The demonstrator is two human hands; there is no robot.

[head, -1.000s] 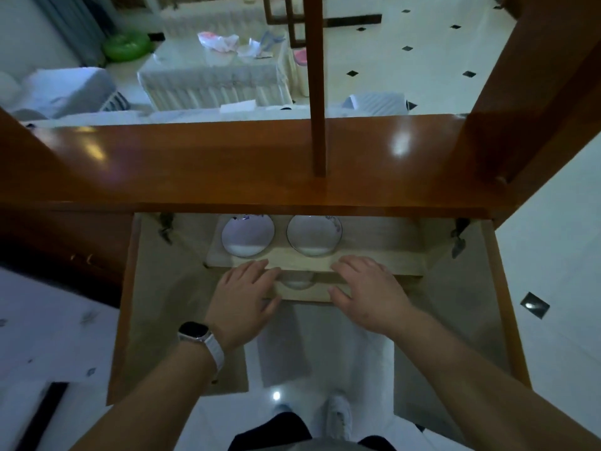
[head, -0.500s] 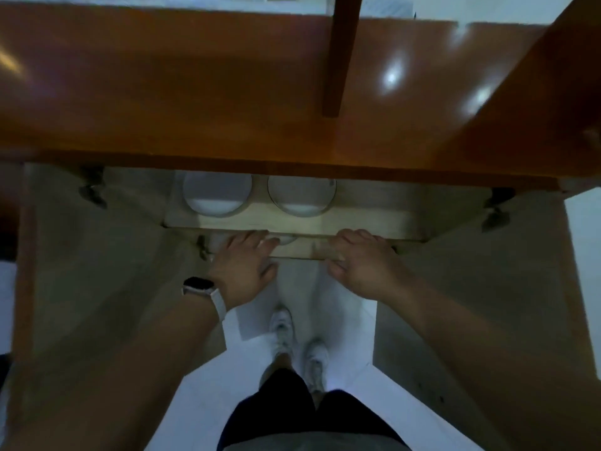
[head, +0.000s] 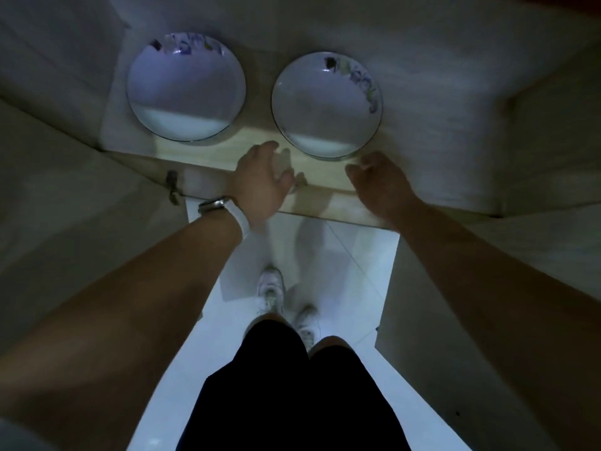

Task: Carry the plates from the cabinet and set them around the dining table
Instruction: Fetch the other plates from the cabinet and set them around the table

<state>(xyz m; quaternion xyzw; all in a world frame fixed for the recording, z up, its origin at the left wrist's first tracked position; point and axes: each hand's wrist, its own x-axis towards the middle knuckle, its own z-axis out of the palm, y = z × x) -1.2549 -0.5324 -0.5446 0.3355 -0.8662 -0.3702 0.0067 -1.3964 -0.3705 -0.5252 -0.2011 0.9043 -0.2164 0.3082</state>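
On the shelf: two plates lie flat, side by side, easy to reach.
Left hand: spread, empty, nearing the right plate.
Right hand: loosely curled, empty, beside its rim.

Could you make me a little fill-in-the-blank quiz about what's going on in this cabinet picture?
1. On the cabinet shelf lie ____ plates side by side.
2. The watch is worn on the person's ____ wrist.
3. The left hand and right hand both reach toward the plate on the right, and neither has ____ of it yet.
4. The plate on the left has a floral pattern along its ____ rim.

Missing words: two; left; hold; far
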